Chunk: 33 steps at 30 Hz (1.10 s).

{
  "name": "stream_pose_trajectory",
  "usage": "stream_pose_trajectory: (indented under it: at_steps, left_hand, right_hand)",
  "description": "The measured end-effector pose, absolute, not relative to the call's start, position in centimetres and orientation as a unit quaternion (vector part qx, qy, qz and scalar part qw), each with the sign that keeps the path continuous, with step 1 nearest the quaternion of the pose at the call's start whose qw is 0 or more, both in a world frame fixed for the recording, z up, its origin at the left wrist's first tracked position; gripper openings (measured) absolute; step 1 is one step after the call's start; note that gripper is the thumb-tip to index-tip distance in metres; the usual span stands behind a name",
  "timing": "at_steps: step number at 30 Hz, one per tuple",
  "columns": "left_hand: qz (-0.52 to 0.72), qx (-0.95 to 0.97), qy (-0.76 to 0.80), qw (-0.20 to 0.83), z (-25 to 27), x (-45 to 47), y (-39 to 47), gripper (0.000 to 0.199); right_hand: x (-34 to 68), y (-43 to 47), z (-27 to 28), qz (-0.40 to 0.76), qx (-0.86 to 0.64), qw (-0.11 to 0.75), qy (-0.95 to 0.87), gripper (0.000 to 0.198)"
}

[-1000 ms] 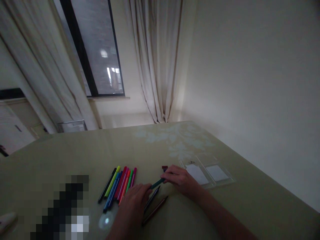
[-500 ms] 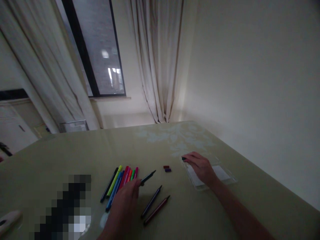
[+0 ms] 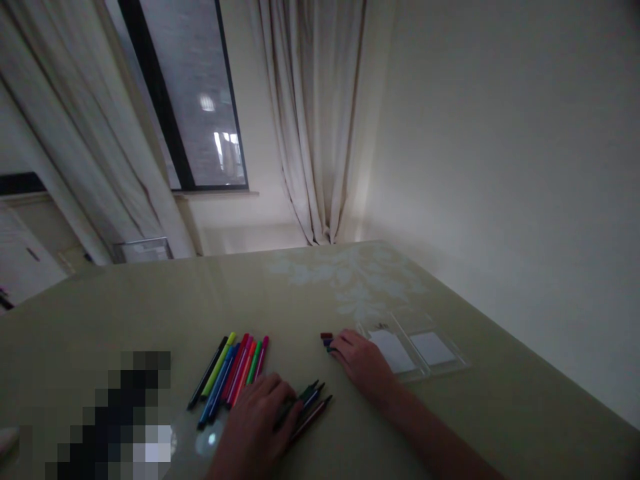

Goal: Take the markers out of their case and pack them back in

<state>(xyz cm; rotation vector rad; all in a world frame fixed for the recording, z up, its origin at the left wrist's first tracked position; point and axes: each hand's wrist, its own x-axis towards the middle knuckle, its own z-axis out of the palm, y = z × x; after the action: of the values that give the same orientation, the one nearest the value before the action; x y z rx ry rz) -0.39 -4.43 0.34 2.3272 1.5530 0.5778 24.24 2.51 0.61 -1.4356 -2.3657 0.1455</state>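
My left hand (image 3: pixel 261 421) is closed around a dark green uncapped marker (image 3: pixel 307 391), low at the table, its tip pointing away to the right. Close beside it lie a dark blue uncapped marker (image 3: pixel 316 395) and a dark red one (image 3: pixel 314 417), partly covered by my fingers. My right hand (image 3: pixel 364 365) pinches a small dark green marker cap (image 3: pixel 329 349) at the tabletop. Just beyond those fingertips are a dark red cap (image 3: pixel 326 335) and a dark purple cap (image 3: pixel 327 342), side by side.
Several capped markers (image 3: pixel 233 373) lie in a row left of my left hand. A clear plastic case (image 3: pixel 453 369) with white paper inside lies open at the right. A pixelated dark patch covers the lower left. The table (image 3: pixel 150 300) meets the wall on the right.
My left hand has lowered the green marker beside the two uncapped ones. My right hand has moved left from above the clear case, bringing the cap to the other two caps.
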Motion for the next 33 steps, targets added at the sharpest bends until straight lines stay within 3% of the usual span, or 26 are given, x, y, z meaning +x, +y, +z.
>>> stream_pose_trajectory:
  at_steps: [3,7,10,16,20,26,33]
  left_hand:
    - [0.209,0.783,0.574,0.115,0.4,-1.3,-3.9,0.032]
    - [0.196,0.722,0.664,-0.022,-0.1,-2.9,-3.1,0.036]
    - [0.165,0.718,0.674,-0.059,-0.7,-3.4,-2.9,0.036]
    - [0.227,0.765,0.602,-0.001,-1.0,-2.8,-2.7,0.03]
    - [0.3,0.774,0.554,0.065,-0.6,-1.6,-3.1,0.029]
    - [0.32,0.777,0.512,0.18,0.2,-0.5,-3.8,0.031]
    - [0.332,0.736,0.565,0.172,-0.2,-3.7,-1.8,0.041]
  right_hand:
    - [24.0,2.7,0.6,0.047,-0.519,0.177,-0.835,0.012]
    - [23.8,2.6,0.8,0.039,-0.523,0.183,-0.831,0.013]
    - [23.6,2.4,0.9,0.049,-0.492,0.216,-0.842,0.017]
    - [22.9,1.4,1.1,0.082,-0.393,0.297,-0.866,0.044]
    - [22.7,0.9,1.0,0.109,-0.344,0.362,-0.859,0.024]
    - [23.2,0.8,1.5,0.105,-0.3,0.365,-0.875,0.025]
    - [28.8,4.0,3.0,0.041,-0.4,0.463,-0.79,0.023]
